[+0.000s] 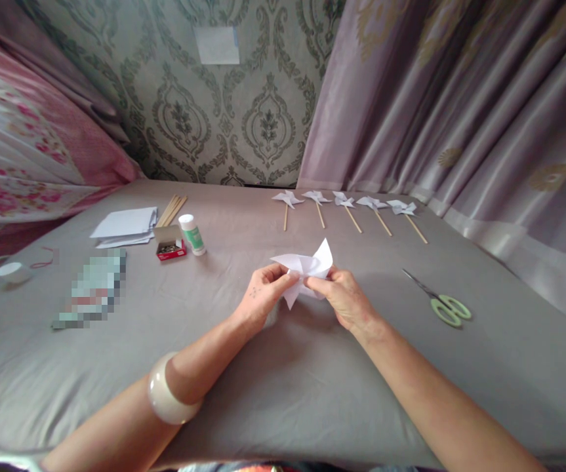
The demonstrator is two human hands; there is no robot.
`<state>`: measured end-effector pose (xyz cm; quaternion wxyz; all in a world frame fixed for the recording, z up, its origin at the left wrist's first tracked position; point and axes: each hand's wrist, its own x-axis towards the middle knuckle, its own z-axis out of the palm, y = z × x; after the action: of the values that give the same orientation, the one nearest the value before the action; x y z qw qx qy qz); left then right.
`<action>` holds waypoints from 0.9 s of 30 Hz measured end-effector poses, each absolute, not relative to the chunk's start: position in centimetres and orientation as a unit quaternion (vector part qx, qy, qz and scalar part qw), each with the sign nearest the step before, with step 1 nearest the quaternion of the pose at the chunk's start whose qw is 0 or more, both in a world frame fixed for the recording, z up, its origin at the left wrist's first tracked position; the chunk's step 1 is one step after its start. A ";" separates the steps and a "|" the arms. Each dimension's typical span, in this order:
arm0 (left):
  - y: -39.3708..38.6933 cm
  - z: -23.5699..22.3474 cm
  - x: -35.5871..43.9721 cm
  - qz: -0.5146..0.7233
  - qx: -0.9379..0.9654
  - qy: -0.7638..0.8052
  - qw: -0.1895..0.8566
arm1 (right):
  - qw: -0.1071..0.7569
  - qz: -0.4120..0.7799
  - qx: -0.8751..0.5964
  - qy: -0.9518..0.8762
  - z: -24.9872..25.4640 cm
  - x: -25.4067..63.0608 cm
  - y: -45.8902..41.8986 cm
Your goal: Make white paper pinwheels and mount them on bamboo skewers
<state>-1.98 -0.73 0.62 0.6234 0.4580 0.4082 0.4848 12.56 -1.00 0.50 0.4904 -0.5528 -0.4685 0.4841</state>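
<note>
A white paper pinwheel with folded, pointed blades is held between both hands above the grey sheet. My left hand pinches it from the left, thumb pressed near its centre. From the right, my right hand grips it with the thumb also close to the middle. No stick shows on this pinwheel, and the fingers behind the paper are hidden. A white bangle circles my left forearm. To the right of my right hand lie scissors with light green handles.
Several finished pinwheels on sticks lie in a row at the back right. Back left are folded white paper, wooden sticks, a red box of small metal pieces and an upright glue stick. A blurred packet lies left.
</note>
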 end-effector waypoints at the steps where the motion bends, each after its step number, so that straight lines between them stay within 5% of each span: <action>1: -0.7 0.5 -2.0 0.479 0.456 0.407 0.629 | 0.501 0.507 -0.543 -0.443 0.5 12.5 -0.9; 10: -0.8 0.2 -1.8 0.440 0.457 0.443 0.633 | 0.525 0.595 -0.497 -0.351 1.2 12.3 -0.6; 27: -0.8 0.3 -1.8 0.444 0.453 0.452 0.627 | 0.515 0.588 -0.506 -0.365 0.7 12.6 -0.5</action>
<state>-1.78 -0.81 0.28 0.6271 0.4530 0.4517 0.4444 12.56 -0.54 0.71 0.5146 -0.5058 -0.3655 0.5880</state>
